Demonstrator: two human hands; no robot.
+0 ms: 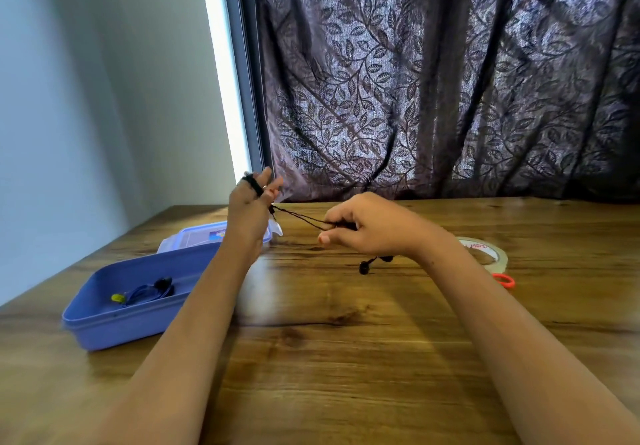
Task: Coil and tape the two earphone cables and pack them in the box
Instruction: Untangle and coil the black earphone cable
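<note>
- Right now the left grip (254,202) is raised above the far left part of the counter (346,358), its back to the camera and its fingers pointing up.
- Several turns of the black earphone cable (300,217) are wound round those straight fingers. Whether the thumb pins the cable cannot be told.
- From the left grip a stretch of the cable runs rightward and slightly down to the right grip (370,226), which is just right of it and lower.
- The right grip is clenched on the cable, pinching it between thumb and fingertips.
- Below the right grip the black earbuds (364,267) dangle just over the counter.
- An open blue box (114,327) sits on the near left of the counter, left of the left forearm.
- Inside the box lies the coiled blue earphone cable (145,293), with a yellow spot at its left end and a dark earbud at its far right.
- Just beyond the box, its lid (204,235) lies flat on the counter, partly hidden by the left forearm.
- At the right, behind the right wrist, a roll of clear tape (500,259) lies flat, and a small red ring (504,280) sits just near of it.
- A dark leaf-patterned curtain (450,81) hangs behind the counter.
</note>
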